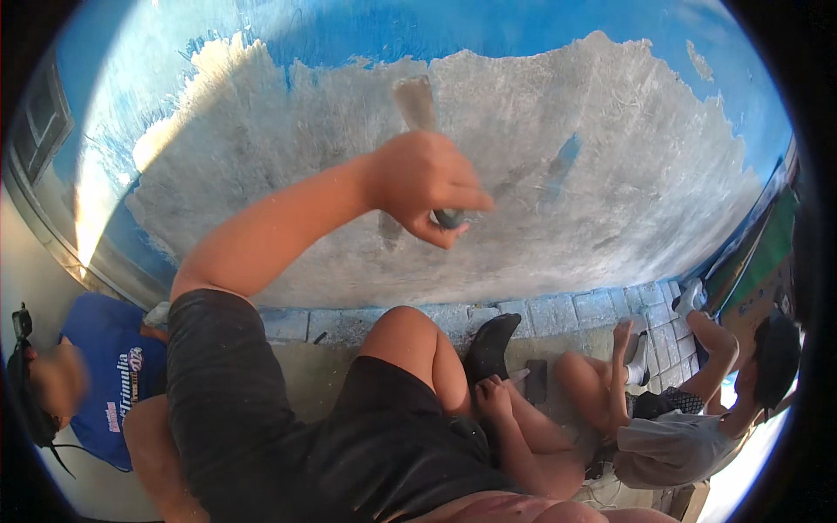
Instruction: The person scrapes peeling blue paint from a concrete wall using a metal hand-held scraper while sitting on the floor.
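Note:
My left hand (427, 187) is raised in front of the wall, its fingers wrapped round the dark handle of a paint scraper (416, 103). The flat blade points up against the bare grey patch of wall (305, 174). Below the fist, the rounded end of the handle shows. Lower down, my right hand (494, 397) rests by my lower leg, near a black boot (493, 347), with its fingers curled. A small pale stick-like thing (521, 375) shows beside it; I cannot tell for certain whether the fingers hold it.
Blue paint (523, 26) with ragged edges surrounds the bare patch. Grey paving blocks (602, 307) run along the wall's foot. A dark flat rectangle (536, 381) lies near the boot. One person in blue (113, 375) sits close at left, another in grey (671, 449) at right.

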`<state>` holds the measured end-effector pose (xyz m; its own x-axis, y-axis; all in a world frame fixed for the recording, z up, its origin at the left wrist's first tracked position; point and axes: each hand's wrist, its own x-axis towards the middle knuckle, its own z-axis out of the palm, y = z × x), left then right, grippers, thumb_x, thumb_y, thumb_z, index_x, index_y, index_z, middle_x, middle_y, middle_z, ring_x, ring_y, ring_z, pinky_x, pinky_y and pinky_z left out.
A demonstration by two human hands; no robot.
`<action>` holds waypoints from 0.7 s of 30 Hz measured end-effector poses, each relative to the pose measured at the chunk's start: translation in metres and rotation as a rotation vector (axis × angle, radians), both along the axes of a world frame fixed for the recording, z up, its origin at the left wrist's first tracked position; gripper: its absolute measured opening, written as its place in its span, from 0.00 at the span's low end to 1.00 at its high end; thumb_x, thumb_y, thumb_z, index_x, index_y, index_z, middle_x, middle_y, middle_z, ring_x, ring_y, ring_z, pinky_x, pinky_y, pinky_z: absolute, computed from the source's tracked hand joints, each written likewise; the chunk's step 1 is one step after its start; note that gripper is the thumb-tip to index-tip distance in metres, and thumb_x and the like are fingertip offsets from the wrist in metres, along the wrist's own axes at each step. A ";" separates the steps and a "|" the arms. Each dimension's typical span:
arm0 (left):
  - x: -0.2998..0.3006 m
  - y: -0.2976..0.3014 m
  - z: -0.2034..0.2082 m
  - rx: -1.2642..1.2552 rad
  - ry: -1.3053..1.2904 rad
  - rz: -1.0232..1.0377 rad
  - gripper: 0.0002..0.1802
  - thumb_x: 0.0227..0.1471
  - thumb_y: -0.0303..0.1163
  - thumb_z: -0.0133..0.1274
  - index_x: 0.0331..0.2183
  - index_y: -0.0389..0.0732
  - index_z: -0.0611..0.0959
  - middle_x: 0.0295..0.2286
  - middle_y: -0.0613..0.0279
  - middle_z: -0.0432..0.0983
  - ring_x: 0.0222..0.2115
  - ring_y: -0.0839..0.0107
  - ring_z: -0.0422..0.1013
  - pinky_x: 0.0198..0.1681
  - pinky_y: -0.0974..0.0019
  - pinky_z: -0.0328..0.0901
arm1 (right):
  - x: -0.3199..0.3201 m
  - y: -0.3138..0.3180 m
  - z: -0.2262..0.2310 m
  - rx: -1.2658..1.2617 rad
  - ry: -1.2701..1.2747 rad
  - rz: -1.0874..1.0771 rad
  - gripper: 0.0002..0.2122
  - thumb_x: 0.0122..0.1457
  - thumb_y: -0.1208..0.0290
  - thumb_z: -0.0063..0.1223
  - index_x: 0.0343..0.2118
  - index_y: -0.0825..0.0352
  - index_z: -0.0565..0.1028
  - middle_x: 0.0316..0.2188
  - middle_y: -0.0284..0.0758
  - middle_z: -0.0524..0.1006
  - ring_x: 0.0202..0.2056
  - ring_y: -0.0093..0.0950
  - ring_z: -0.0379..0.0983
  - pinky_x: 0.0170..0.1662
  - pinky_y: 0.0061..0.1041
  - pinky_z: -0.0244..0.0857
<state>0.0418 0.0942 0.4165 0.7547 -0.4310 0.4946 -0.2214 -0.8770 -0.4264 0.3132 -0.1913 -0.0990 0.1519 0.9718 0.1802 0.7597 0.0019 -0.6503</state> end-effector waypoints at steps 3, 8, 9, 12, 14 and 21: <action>-0.007 0.016 0.009 0.075 -0.082 -0.005 0.13 0.44 0.33 0.67 0.20 0.47 0.77 0.18 0.69 0.70 0.19 0.67 0.70 0.20 0.61 0.62 | -0.002 0.003 0.002 -0.019 -0.030 -0.017 0.05 0.60 0.73 0.61 0.35 0.69 0.83 0.37 0.46 0.81 0.40 0.50 0.80 0.45 0.47 0.75; -0.020 0.021 0.001 0.124 -0.127 -0.008 0.18 0.43 0.30 0.66 0.16 0.47 0.71 0.17 0.70 0.64 0.17 0.67 0.67 0.18 0.61 0.59 | -0.003 0.004 0.003 -0.042 -0.014 -0.007 0.05 0.59 0.73 0.62 0.35 0.68 0.83 0.37 0.45 0.80 0.40 0.49 0.79 0.45 0.46 0.75; -0.021 0.017 -0.002 0.120 -0.092 -0.032 0.18 0.43 0.30 0.66 0.16 0.47 0.70 0.17 0.70 0.64 0.17 0.67 0.66 0.18 0.62 0.59 | -0.003 0.003 0.004 -0.027 -0.037 -0.005 0.05 0.59 0.73 0.62 0.35 0.68 0.83 0.37 0.45 0.80 0.40 0.49 0.79 0.46 0.46 0.75; -0.027 0.017 0.003 0.095 -0.042 -0.061 0.18 0.42 0.28 0.65 0.17 0.47 0.69 0.17 0.69 0.63 0.16 0.66 0.66 0.18 0.62 0.59 | -0.005 0.001 0.004 -0.030 -0.061 -0.009 0.04 0.58 0.74 0.62 0.34 0.68 0.83 0.35 0.45 0.79 0.40 0.49 0.78 0.46 0.46 0.74; -0.032 0.028 0.008 0.080 -0.029 -0.060 0.18 0.41 0.28 0.65 0.17 0.47 0.69 0.17 0.69 0.63 0.16 0.66 0.66 0.18 0.62 0.59 | -0.007 0.003 0.005 -0.039 -0.064 -0.010 0.04 0.57 0.75 0.62 0.33 0.68 0.82 0.35 0.45 0.79 0.40 0.49 0.78 0.47 0.46 0.74; -0.039 0.036 0.012 0.077 -0.027 -0.083 0.16 0.35 0.28 0.64 0.17 0.45 0.69 0.18 0.66 0.65 0.17 0.64 0.66 0.18 0.61 0.60 | -0.007 0.001 0.001 0.021 -0.099 -0.011 0.04 0.57 0.75 0.62 0.31 0.69 0.80 0.34 0.45 0.77 0.41 0.49 0.77 0.47 0.47 0.72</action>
<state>0.0023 0.1306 0.4289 0.7020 -0.5289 0.4770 -0.2793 -0.8205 -0.4988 0.3062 -0.1898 -0.0983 0.1425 0.9660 0.2155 0.8205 0.0065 -0.5716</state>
